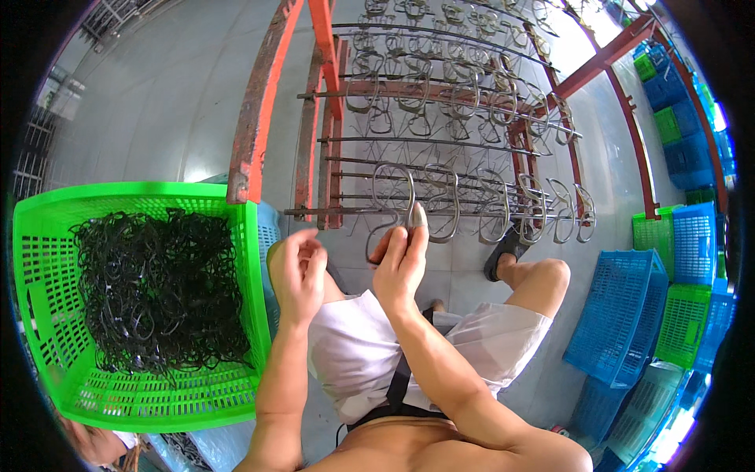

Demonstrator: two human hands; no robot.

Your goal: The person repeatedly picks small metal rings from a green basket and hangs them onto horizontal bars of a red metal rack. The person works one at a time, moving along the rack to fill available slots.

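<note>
My right hand is closed on a shiny bent metal loop, at the near left end of a horizontal rod. Its thumb and fingers pinch the loop's lower part. Similar bent metal loops hang along the same rod to the right. To the left, my left hand hovers between the rack and the green basket, its fingers loosely curled and a little apart, with nothing visible in them. A tangled heap of dark bent metal pieces fills the bright green plastic basket beside my left forearm.
The red metal rack stands ahead, its several rods carrying rows of loops. Its left post rises close to the basket's far right corner. Blue crates and green crates are stacked at the right. My knees are under the work.
</note>
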